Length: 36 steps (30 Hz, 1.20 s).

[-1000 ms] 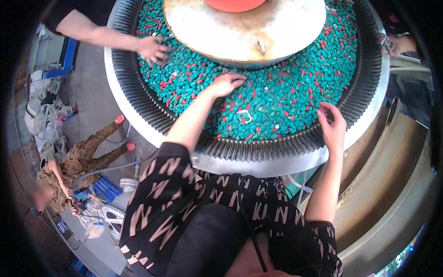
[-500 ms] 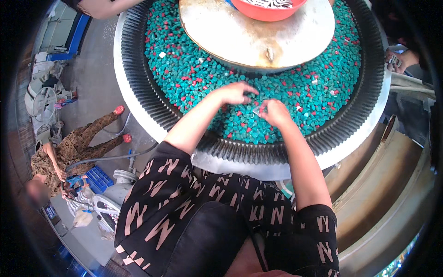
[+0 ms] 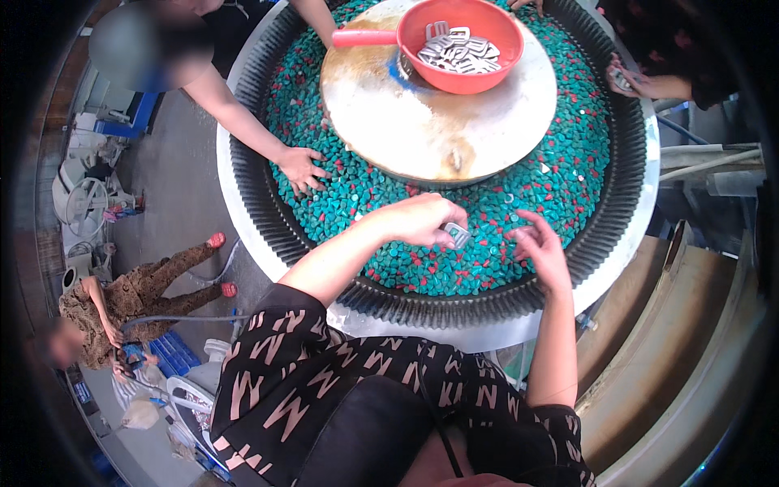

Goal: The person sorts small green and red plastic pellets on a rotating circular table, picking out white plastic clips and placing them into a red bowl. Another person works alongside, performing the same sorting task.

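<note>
My left hand pinches a small silver buckle-shaped metal piece between thumb and fingers, just above the teal and red pellets. To its right, my right hand hovers over the same pellets with fingers apart and nothing in them. The pellets fill a round tub with a ribbed black inner wall and pale rim. On the rusty metal disc at its middle rests a red handled bowl, holding several similar silver metal pieces.
At the far left, a co-worker's hand lies spread on the pellets. Another person's hand holds metal pieces at the right rim. Curved metal channels stand at lower right. A person in patterned clothes is off to the left.
My hands have moved apart; the metal piece now shows clearly in my left hand, and my right hand has opened. A co-worker's arm has reached in from the left. The whole red bowl is now visible.
</note>
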Each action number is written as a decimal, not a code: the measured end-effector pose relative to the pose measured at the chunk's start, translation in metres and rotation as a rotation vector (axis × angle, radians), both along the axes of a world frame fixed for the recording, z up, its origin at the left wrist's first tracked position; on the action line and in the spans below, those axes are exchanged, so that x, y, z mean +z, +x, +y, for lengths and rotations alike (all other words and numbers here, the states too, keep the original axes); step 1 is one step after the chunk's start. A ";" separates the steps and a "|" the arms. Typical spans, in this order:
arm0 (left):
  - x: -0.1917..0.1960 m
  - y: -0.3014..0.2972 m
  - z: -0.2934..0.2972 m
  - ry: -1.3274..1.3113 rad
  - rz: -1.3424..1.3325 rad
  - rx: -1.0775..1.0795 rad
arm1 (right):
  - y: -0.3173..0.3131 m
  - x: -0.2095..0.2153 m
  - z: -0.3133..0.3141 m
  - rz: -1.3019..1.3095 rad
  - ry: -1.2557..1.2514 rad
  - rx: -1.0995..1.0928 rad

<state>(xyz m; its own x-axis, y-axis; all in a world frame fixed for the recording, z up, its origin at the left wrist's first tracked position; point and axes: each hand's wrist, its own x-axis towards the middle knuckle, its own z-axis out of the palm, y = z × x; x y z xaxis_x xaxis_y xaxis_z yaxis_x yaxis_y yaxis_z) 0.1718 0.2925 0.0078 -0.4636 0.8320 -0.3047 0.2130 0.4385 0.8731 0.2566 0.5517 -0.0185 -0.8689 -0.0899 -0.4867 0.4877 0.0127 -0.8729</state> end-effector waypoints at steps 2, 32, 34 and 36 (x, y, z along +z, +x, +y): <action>0.008 0.000 0.009 -0.049 -0.168 0.010 | 0.006 0.008 -0.016 0.060 -0.118 0.073; 0.021 -0.052 0.197 0.065 0.475 0.132 | 0.122 -0.013 0.104 0.380 0.412 -1.008; -0.044 -0.048 0.232 -0.262 0.382 0.033 | 0.135 -0.014 0.103 0.352 0.468 -1.053; -0.144 -0.062 0.239 -0.312 0.522 0.151 | 0.157 -0.014 0.104 0.325 0.572 -1.058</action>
